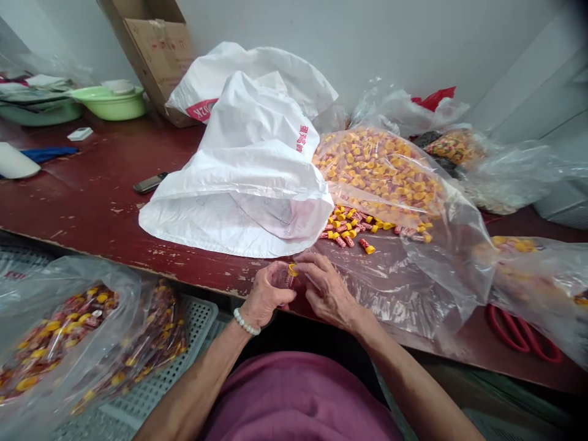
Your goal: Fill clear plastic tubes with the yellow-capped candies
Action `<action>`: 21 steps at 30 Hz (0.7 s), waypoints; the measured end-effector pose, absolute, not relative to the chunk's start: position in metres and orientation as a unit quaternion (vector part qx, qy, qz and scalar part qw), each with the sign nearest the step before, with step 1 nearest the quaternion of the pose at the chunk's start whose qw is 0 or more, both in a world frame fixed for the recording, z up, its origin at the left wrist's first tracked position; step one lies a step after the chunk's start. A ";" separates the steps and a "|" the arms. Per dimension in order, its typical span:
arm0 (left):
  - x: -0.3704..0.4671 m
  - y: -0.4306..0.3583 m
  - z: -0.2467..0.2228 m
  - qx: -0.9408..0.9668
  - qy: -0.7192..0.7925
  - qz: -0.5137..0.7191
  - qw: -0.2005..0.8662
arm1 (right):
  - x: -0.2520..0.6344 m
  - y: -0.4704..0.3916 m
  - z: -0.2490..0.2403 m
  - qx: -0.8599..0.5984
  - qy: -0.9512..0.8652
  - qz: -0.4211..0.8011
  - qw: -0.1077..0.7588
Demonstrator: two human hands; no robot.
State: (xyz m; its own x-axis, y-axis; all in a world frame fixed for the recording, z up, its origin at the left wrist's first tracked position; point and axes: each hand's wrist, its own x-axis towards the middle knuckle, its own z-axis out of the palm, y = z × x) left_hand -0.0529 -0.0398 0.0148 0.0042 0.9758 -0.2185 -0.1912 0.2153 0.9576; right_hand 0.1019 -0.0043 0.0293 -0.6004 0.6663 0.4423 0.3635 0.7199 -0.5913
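At the table's front edge, my left hand (269, 294), with a beaded bracelet at the wrist, is closed around a small clear plastic piece with a yellow ring (292, 269) at its top. My right hand (326, 288) is beside it, fingers bent, the fingertips close to the yellow ring; whether they grip anything is hidden. Just beyond the hands lies a white sack (239, 177) with its mouth facing me. To its right, small red-patterned tubes with yellow caps (366, 246) spill from a large clear bag (381, 165) full of the same pieces.
Red-handled scissors (521, 334) rest at the right edge. A phone (149, 183) lies left of the sack. Green basins (110, 103) and a cardboard box (160, 58) are at the back left. Below the table on the left, filled bags (68, 331) stand in a grey crate (199, 318).
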 end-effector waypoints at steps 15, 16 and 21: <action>-0.073 -0.037 0.022 0.442 0.558 0.507 0.485 | 0.181 0.052 0.010 -0.571 -0.711 0.134 0.387; -0.074 -0.037 0.021 0.463 0.561 0.502 0.468 | 0.165 0.039 0.021 -0.527 -0.721 0.184 0.411; -0.074 -0.043 0.030 0.558 0.573 0.465 0.379 | 0.096 0.000 0.062 -0.284 -0.823 0.263 0.415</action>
State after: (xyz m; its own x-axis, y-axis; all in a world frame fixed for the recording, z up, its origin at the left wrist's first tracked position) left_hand -0.0744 -0.0431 0.0299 -0.0900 0.9923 0.0852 0.2873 -0.0560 0.9562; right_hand 0.0956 0.0002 0.0621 -0.4934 0.6861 0.5345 0.2496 0.7004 -0.6687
